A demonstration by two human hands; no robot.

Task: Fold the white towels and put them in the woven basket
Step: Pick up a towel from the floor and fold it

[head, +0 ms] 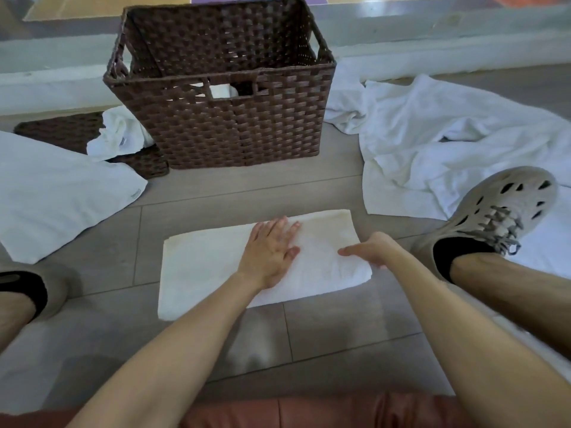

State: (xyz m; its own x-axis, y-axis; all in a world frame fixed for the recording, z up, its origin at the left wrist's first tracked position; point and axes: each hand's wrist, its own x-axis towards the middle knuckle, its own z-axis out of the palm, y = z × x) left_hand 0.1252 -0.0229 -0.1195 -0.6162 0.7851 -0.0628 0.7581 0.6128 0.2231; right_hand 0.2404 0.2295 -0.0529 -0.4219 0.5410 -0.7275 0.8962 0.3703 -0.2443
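Tiled floor (216, 186): left hand (270, 251) flat on folded towel (210, 267); right hand (370, 248) pinches its right edge.

In front of you the folded towel (216, 267) lies flat on the floor (309, 193), a white oblong set slightly askew. Your left hand (272, 251) rests flat on it and your right hand (370, 247) pinches its right edge. Beyond it the woven basket (234, 131) stands upright, dark brown and open-topped, with white cloth visible through its handle slot. A crumpled towel (120, 134) lies against its left side, a flat towel (55, 193) spreads out at far left, and a rumpled towel (432, 143) sprawls at right.
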